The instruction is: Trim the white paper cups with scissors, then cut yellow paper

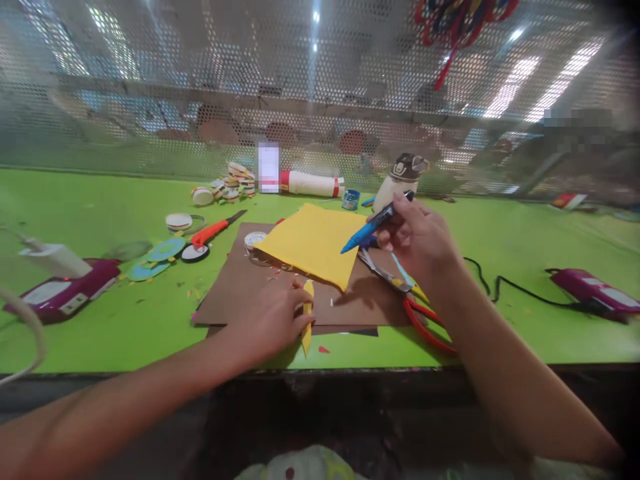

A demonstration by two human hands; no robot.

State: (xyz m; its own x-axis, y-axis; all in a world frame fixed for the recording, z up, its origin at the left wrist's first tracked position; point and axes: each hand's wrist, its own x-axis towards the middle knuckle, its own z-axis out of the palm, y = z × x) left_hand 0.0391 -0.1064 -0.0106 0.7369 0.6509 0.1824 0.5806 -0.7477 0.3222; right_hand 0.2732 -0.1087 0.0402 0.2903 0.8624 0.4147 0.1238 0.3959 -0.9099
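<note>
My left hand (273, 317) is closed at the fingertips on a narrow yellow strip (307, 337) with pointed ends, over the near part of a brown board (225, 293). In my right hand (423, 233) is a blue pen (363, 235) with a black upper end, raised above the board and slanting down to the left. A yellow sheet (310, 243) lies on the board between the hands. Below my right hand rest scissors (425, 327) with red handles, partly hidden by my forearm. A white round disc (255, 240) peeks out at the sheet's left corner.
An orange-handled knife (210, 233), blue-green paper discs (167, 248) and white rolls (235, 183) lie left. Farther back are a white tube (313, 184), a small blue jar (351, 199) and a bottle (395, 187). Purple power strips (75, 293) sit at both sides, with cables.
</note>
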